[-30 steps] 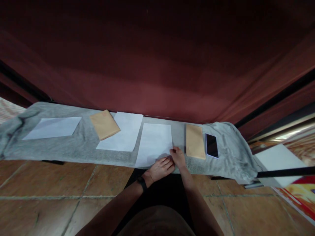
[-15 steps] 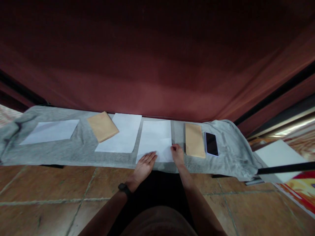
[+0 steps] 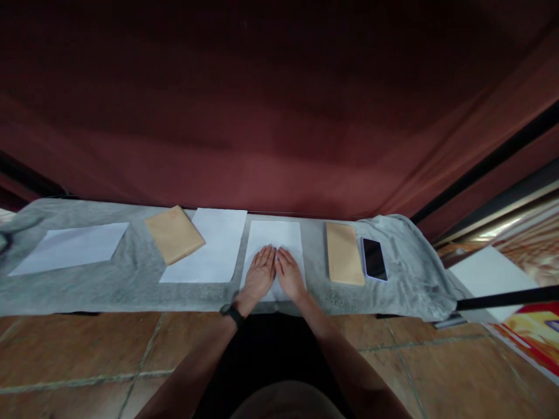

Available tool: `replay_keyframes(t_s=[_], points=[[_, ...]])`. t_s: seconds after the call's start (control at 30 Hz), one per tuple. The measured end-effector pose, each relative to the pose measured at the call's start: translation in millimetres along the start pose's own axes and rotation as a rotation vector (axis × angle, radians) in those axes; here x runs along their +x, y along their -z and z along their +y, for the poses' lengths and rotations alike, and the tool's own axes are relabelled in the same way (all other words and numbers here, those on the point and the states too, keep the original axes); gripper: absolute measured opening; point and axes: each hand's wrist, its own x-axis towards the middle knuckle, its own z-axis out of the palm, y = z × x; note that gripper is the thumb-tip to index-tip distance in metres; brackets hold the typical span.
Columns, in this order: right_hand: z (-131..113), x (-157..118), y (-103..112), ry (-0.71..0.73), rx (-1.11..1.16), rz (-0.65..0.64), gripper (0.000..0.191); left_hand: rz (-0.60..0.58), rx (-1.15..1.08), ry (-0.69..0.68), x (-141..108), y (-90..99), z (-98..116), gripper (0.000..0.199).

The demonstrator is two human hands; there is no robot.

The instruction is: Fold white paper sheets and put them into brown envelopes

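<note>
A white sheet of paper (image 3: 275, 231) lies in front of me on the grey cloth (image 3: 314, 291). My left hand (image 3: 259, 272) rests flat on it, fingers stretched out, a dark watch (image 3: 232, 314) at the wrist. Beside it my right hand (image 3: 289, 273) also lies flat on the paper, and the fingertips of both hands almost meet at its middle. Left of this sheet is a second white sheet (image 3: 218, 244), partly covered by a brown envelope (image 3: 174, 234). Another brown envelope (image 3: 345, 253) lies to the right of my hands.
A phone (image 3: 374, 259) lies right of the right-hand envelope. At the far left is one more white sheet (image 3: 72, 249). Behind the cloth-covered surface hangs a dark red curtain (image 3: 279, 174). A black bar (image 3: 506, 298) crosses at the right, by a white board (image 3: 493, 276).
My right hand has moved left from the paper's right edge onto its middle, its fingers now straightened. My left hand has slid slightly farther up the sheet. The view has shifted a little.
</note>
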Motion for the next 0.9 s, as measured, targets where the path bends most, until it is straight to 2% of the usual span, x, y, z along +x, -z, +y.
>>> replay_keyframes(t_s=[0.17,0.33,0.53,0.7,0.9], points=[[4.0,35.5,-18.4,0.04,-0.124,-0.076,0.047,-0.127,0.098,0.055,39.5,-17.5,-22.9,0.058],[15.3,64.3,-24.9,0.045,-0.255,-0.103,0.048,-0.104,0.127,0.129,68.4,-28.6,-34.6,0.062],[29.9,97.4,-29.1,-0.012,-0.321,-0.084,0.048,-0.097,0.131,0.184,102.7,-30.5,-50.9,0.06],[44.4,109.6,-28.4,-0.119,-0.341,-0.057,0.053,-0.009,0.127,0.256,111.1,-37.6,-57.1,0.062],[63.4,103.8,-18.1,-0.211,-0.383,0.013,0.059,0.078,0.113,0.349,106.2,-43.2,-57.1,0.066]])
